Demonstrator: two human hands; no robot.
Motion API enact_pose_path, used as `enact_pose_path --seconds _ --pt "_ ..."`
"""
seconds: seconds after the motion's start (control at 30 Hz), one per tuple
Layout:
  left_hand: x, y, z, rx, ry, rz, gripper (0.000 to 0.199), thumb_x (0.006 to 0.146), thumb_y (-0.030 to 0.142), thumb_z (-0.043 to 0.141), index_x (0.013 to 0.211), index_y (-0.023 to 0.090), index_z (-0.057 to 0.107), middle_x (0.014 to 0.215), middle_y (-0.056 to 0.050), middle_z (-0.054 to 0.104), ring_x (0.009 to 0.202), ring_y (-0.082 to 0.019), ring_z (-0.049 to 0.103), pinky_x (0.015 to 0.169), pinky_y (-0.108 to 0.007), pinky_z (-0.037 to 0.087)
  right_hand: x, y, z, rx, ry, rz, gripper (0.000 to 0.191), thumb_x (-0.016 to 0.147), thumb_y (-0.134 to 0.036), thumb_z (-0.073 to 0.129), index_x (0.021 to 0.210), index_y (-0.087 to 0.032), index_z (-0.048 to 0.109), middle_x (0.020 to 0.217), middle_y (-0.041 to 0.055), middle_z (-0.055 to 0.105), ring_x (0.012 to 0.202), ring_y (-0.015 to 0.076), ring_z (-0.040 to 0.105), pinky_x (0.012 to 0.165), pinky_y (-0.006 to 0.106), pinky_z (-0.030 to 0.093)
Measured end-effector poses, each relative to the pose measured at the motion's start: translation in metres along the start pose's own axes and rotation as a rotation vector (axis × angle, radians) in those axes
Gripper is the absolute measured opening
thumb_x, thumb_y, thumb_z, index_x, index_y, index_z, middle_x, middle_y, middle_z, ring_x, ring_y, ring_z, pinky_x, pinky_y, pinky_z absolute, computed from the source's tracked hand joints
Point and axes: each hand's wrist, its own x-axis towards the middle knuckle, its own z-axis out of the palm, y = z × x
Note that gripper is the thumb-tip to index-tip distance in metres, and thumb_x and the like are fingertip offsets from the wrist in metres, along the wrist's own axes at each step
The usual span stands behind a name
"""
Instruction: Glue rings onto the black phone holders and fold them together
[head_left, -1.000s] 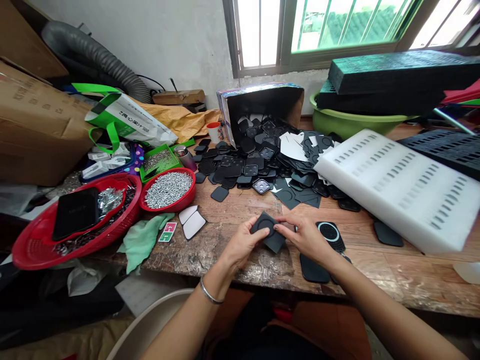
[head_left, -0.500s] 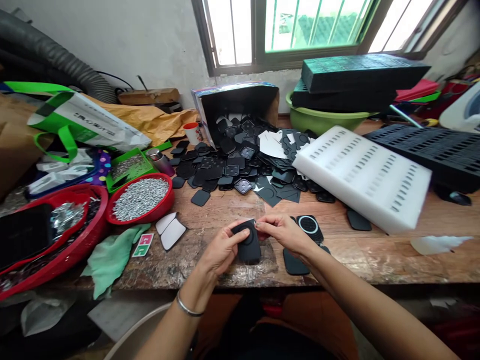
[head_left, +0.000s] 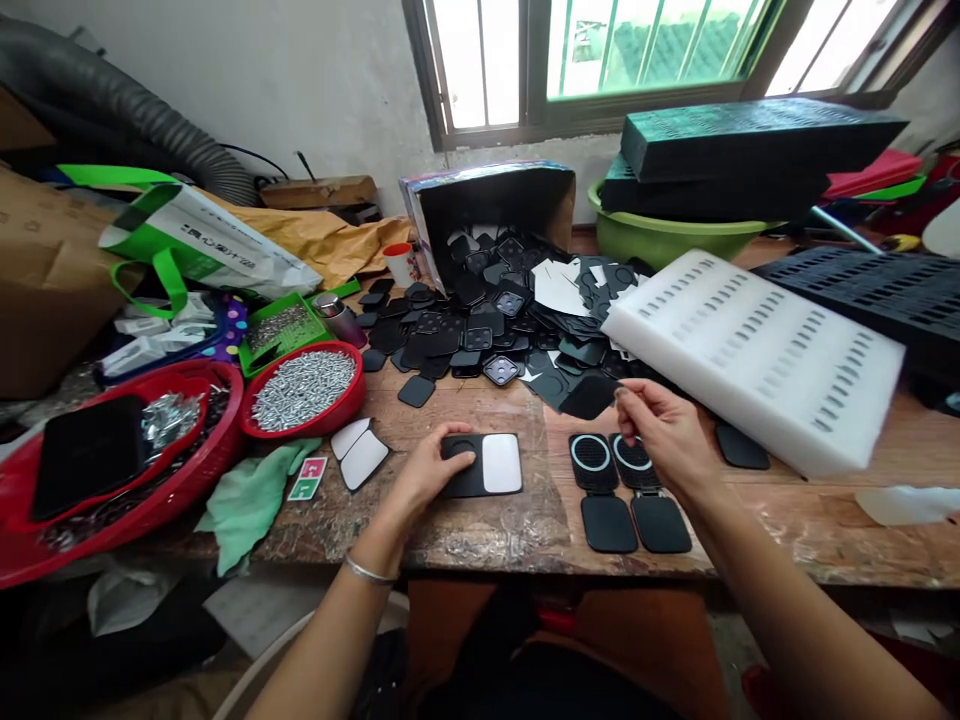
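Bench: 2 holders lie open nr front edge; blk heap further back, overlapped, can't count.
Holders: ringed halves at back, plain flaps in front; R one's ring part-hidden by R hand; can't tell if either's finished.
R hand: pinches blk pad by corner.
L hand: fingers spread, thumb down on sheet, hiding part of its L end.
Sheet: on bench; R half white, so prob. 1 piece off; L half dark w/ ring, prob. 1 left.
Pad: just beyond L holder; underside unseen.
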Motion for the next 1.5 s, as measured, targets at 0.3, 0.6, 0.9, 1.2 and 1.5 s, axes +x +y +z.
enact_pose_path --seconds 0.3,0.6,0.9,1.2,1.5 --pt "-0.030 0.013 0.016 0.069 -0.072 0.064 0.029 0.079 0.041 0.067 0.096 0.018 0.070 0.097 -0.007 0.066 0.095 -0.023 0.058 0.088 -0.033 0.042 -0.036 -0.014 0.046 -0.061 -0.520 -0.025 0.018 0.082 -0.025 0.055 0.092 -0.018 0.068 0.092 0.0042 0.067 0.087 0.0174 0.061 0.078 0.030 0.048" --pt "-0.043 0.007 0.054 -0.428 -0.041 -0.084 0.041 0.068 0.036 0.079 0.099 0.011 0.069 0.091 -0.008 0.072 0.082 -0.021 0.065 0.080 -0.033 0.050 -0.054 -0.002 0.058 0.051 -0.348 0.183 0.040 0.078 -0.041 0.064 0.110 -0.018 0.055 0.105 0.0094 0.064 0.085 0.0179 0.060 0.063 0.026 0.049" --pt "-0.060 0.009 0.115 0.298 -0.025 0.352 0.057 0.081 0.024 0.066 0.134 0.031 0.045 0.122 -0.007 0.050 0.106 -0.020 0.051 0.095 -0.037 0.043 -0.032 0.003 -0.004 0.124 0.067 0.156 0.025 0.077 -0.040 0.072 0.074 -0.019 0.057 0.057 -0.0054 0.048 0.051 0.0075 0.041 0.048 0.020 0.030" --pt "-0.080 -0.004 0.155 0.970 -0.144 0.444 0.024 0.080 0.032 0.068 0.102 0.025 0.061 0.133 -0.010 0.040 0.115 -0.034 0.042 0.093 -0.051 0.041 -0.027 0.021 -0.028 0.240 0.001 0.289 0.029 0.072 -0.043 0.075 0.070 -0.019 0.060 0.071 -0.0030 0.053 0.057 0.0085 0.044 0.050 0.021 0.034" --pt "-0.056 -0.002 0.116 0.295 -0.078 0.094 0.075 0.063 0.005 0.069 0.129 0.023 0.039 0.099 -0.004 0.063 0.092 -0.020 0.060 0.085 -0.034 0.047 -0.031 0.024 -0.031 0.192 -0.252 0.339 0.032 0.074 -0.045 0.073 0.068 -0.017 0.059 0.069 -0.0010 0.054 0.065 0.0116 0.045 0.061 0.024 0.036"
